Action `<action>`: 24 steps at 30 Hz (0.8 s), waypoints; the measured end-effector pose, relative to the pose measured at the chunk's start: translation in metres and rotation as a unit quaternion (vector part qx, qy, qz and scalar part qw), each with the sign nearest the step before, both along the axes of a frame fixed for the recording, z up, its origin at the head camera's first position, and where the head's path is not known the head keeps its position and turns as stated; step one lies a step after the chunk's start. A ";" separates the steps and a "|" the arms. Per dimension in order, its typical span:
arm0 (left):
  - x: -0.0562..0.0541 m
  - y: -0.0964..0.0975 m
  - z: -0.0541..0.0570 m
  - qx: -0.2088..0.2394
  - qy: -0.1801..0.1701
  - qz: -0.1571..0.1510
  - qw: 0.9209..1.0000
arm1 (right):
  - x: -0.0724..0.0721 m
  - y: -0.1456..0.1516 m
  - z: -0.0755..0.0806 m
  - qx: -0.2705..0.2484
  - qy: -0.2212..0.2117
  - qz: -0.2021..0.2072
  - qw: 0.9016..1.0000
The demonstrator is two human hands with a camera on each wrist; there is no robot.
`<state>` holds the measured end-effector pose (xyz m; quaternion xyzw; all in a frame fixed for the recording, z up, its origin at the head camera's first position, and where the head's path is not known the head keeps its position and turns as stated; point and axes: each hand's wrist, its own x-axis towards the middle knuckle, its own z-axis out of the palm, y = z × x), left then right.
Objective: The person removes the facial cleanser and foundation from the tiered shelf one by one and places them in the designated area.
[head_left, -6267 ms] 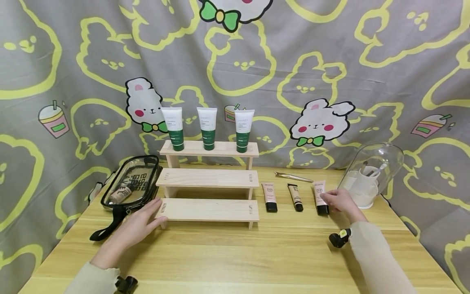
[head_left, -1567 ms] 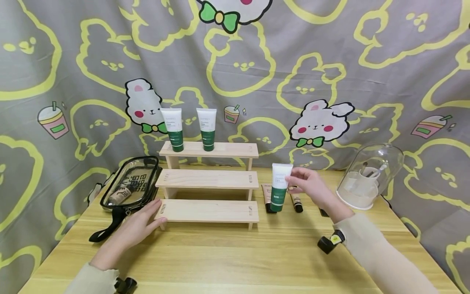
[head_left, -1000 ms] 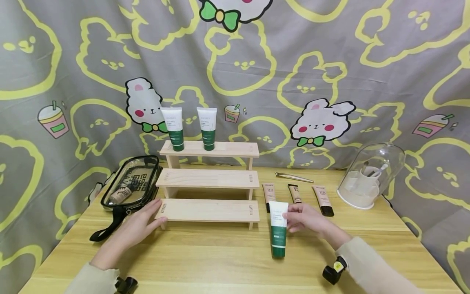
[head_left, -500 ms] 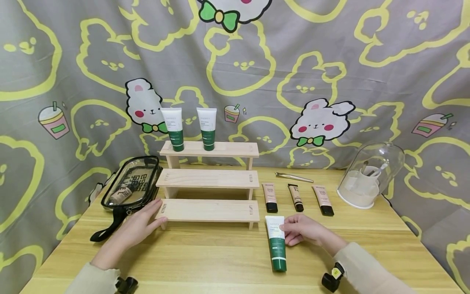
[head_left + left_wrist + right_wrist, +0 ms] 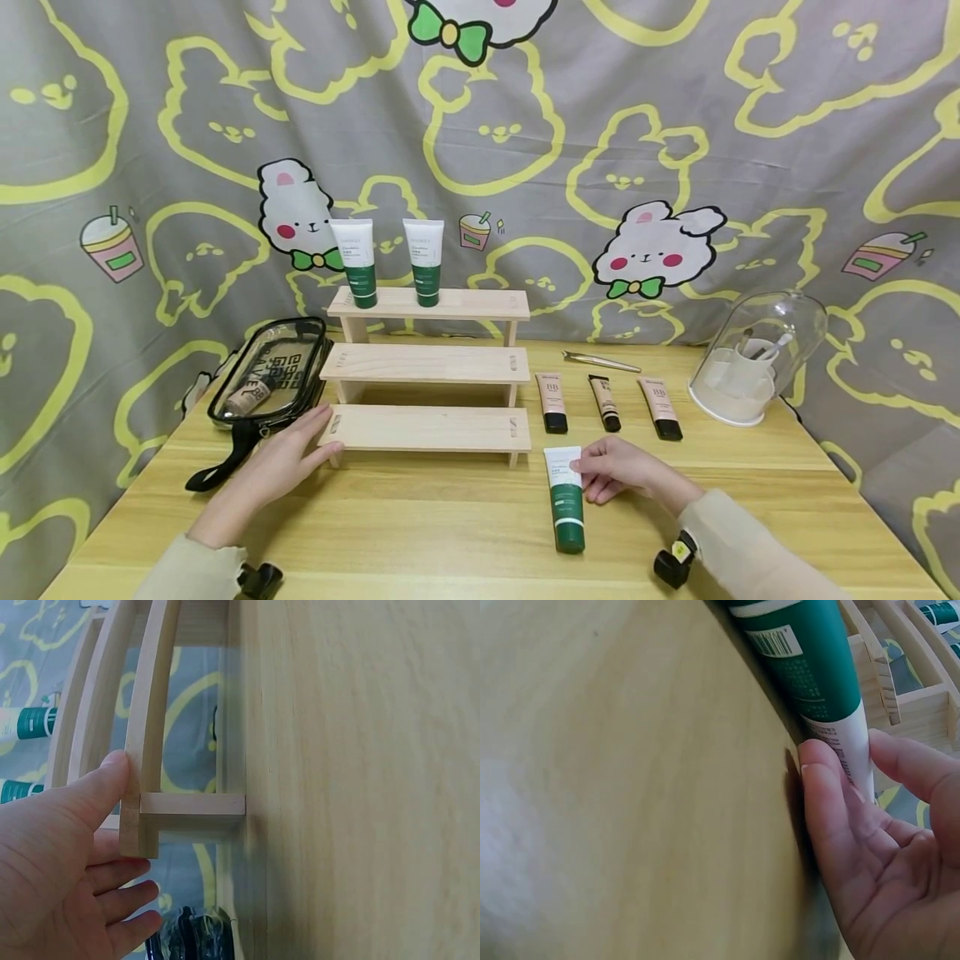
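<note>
In the head view my right hand (image 5: 615,473) pinches the white end of a green-and-white squeeze tube (image 5: 567,504), label up, low at the table in front of the small tubes. The right wrist view shows thumb and fingertips on either side of the tube (image 5: 810,667). My left hand (image 5: 279,460) rests at the left end of a three-step wooden display stand (image 5: 431,429). Up close, its thumb touches the lowest board (image 5: 146,712), and the other fingers are loosely bent. Two matching squeeze tubes, one left (image 5: 360,265) and one middle (image 5: 425,263), stand upright on the top step.
Right of the stand lie two pink BB cream tubes, one left (image 5: 552,404) and one right (image 5: 659,408), a beige black-capped tube (image 5: 604,403) and a slim silver tool (image 5: 602,362). A clear dome (image 5: 787,321) covers brushes in a holder. A clear pouch (image 5: 268,367) lies left.
Earlier the right hand was on the right pink tube. It has since brought the top step's right-hand squeeze tube down and forward to the table. The left hand stays put.
</note>
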<state>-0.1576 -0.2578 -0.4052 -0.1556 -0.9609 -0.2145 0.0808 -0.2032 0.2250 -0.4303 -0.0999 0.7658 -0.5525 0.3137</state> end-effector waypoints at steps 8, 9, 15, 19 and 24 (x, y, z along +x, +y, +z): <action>0.000 0.000 0.000 -0.001 -0.001 0.001 1.000 | -0.003 -0.002 0.006 0.046 0.037 0.020 0.998; 0.000 0.000 0.000 -0.001 -0.001 0.002 1.000 | -0.003 -0.002 0.007 0.049 0.038 0.022 0.998; 0.000 0.000 0.000 -0.004 0.001 0.002 1.000 | -0.002 -0.002 0.008 0.070 0.031 0.019 0.997; 0.000 0.001 0.000 -0.003 0.001 0.002 1.000 | -0.002 -0.002 0.008 0.072 0.025 0.015 0.997; -0.001 0.000 0.000 -0.001 0.001 0.001 1.000 | -0.002 -0.002 0.008 0.067 0.019 0.012 0.997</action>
